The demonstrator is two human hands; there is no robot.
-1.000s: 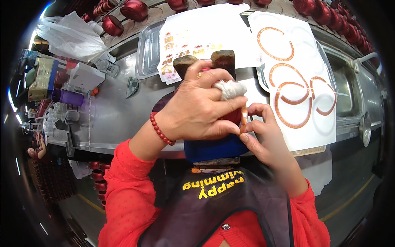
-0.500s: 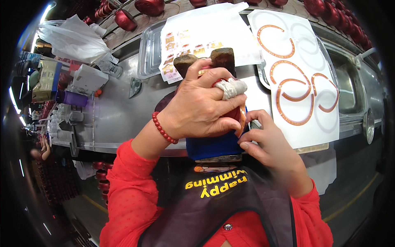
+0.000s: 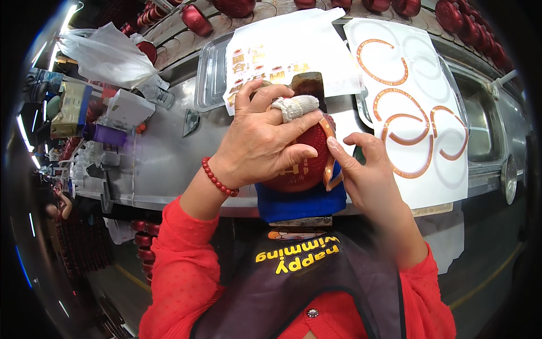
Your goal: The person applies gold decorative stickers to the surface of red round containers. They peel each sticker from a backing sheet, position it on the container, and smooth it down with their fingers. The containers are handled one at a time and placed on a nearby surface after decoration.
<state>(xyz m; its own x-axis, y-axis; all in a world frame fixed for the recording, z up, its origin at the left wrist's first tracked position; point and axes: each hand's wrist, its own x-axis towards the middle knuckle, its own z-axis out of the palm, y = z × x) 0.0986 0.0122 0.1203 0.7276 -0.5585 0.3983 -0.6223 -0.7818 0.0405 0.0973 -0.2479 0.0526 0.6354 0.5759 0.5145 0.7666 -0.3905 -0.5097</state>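
A round, dark red vessel with a textured surface rests on a blue cloth, with a dark block behind it. My left hand lies over the vessel and holds it, thumb and fingers curved on its surface. One of its fingers wears a white cloth cover. Along the vessel's right edge runs a narrow orange-gold strip, its lower end curling away from the red surface. My right hand is beside it, one fingertip touching the strip and another finger bent apart.
A white sheet bearing several curved orange strips lies at right, near a sink. Beyond my hands are paper with gold decals and a clear tray. Red vessels line the back; a purple container stands left.
My left hand has shifted left and uncovered more of the red vessel. My right fingers have moved from the strip's lower end up along it, and are more spread.
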